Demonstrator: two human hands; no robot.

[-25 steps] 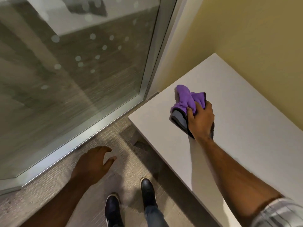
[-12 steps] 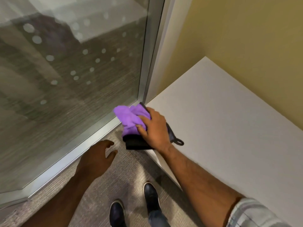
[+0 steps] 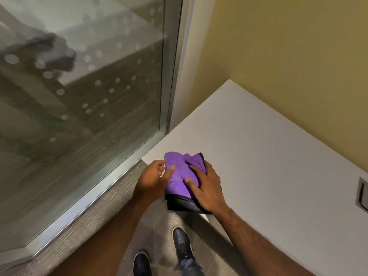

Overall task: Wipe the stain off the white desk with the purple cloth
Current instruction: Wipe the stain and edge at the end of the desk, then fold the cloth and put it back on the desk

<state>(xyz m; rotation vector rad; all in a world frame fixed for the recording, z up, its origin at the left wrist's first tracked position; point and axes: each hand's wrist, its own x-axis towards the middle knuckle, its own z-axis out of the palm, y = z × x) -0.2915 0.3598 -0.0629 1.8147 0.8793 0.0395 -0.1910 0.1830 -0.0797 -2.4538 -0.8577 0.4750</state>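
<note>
The white desk [image 3: 268,176] is filling the four o'clock side, under a yellow wall [image 3: 288,46]; a glass panel [image 3: 79,86] is spanning ten o'clock. The purple cloth [image 3: 180,176] is lying bunched at the desk's near corner. The right hand [image 3: 207,188] is pressing it with fingers spread, while the left hand [image 3: 153,178], at the cloth's nine o'clock, is pinching its edge.

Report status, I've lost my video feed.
Right hand flat on purple cloth at white desk corner. Left hand pinching cloth's edge. No stain visible. Nothing obstructing.
</note>
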